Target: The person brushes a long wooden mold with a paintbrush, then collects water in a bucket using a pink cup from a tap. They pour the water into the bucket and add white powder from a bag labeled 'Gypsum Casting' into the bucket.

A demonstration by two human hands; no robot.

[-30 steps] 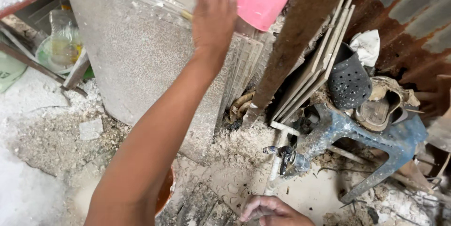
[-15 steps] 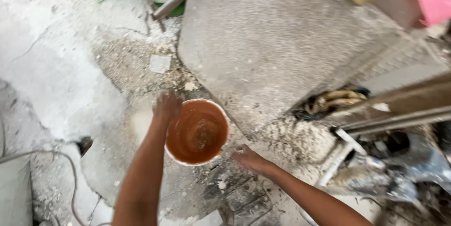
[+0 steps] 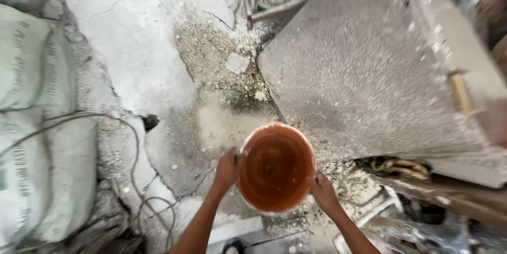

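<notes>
A round orange-brown bucket with a whitish rim is held over the dusty concrete floor, its open top facing me. My left hand grips its left rim and my right hand grips its right rim. The inside looks stained and holds nothing I can make out. Both forearms reach up from the bottom edge of the view.
A large grey speckled slab lies to the upper right. Pale green sacks are stacked on the left, with a cable looping beside them. Rubble and grit cover the cracked floor; clutter fills the lower right.
My left hand came down from the pink object on the slab to the bucket's rim. My right hand moved from the floor onto the opposite rim. The bucket now sits higher in both hands.
</notes>
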